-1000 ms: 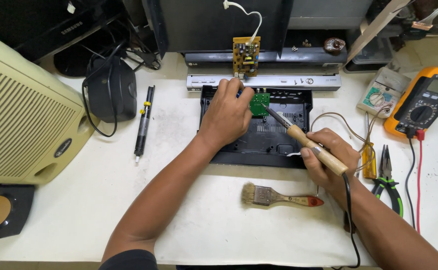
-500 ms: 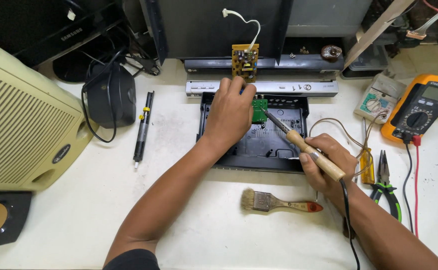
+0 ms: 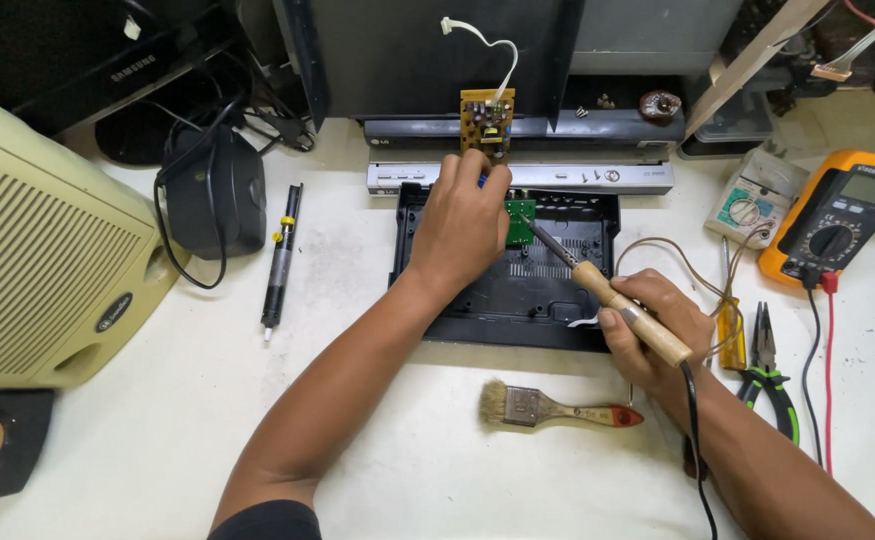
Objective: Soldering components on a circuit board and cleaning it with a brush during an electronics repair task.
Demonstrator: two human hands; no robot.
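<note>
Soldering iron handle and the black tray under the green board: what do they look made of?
Soldering iron handle in the right hand: likely wood, pale tan and matte. Black tray: probably moulded plastic, with ribs and a dull sheen. Green board: under the left hand.

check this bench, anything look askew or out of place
The brown circuit board stands on edge against the dark unit, its white cable hanging loose above. Otherwise the left hand steadies the green board and the right hand holds the soldering iron.

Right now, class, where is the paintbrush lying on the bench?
In the head view the paintbrush lies on the white table, just in front of the black plastic case, below and left of the right hand.
</note>
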